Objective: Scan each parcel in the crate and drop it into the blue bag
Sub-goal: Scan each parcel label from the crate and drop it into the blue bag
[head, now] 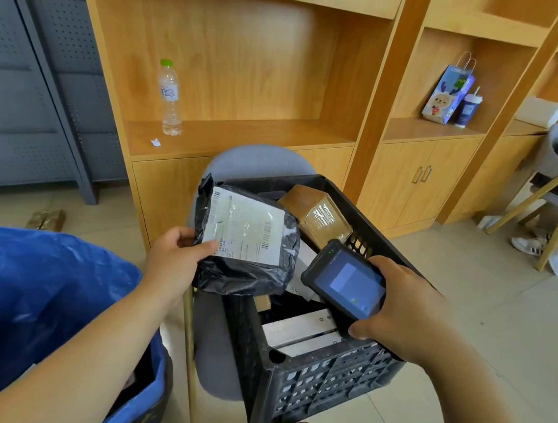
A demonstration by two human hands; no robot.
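My left hand [173, 257] grips a black plastic parcel [247, 270] by its left edge, white shipping label facing up, held over the left side of the black crate [321, 384]. My right hand [405, 310] holds a dark handheld scanner [346, 278] with its screen lit, just right of the parcel and above the crate. Inside the crate lie a taped brown cardboard box [315, 211] at the back and white flat parcels [299, 330] near the front. The blue bag [21, 294] stands open at the lower left, beside my left forearm.
The crate rests on a grey chair [258, 162] in front of wooden shelving. A water bottle [169, 98] stands on the shelf, a gift bag [448, 93] and cup further right. A small brown parcel [46, 219] lies on the floor. Another chair and a person's shoe are at the right.
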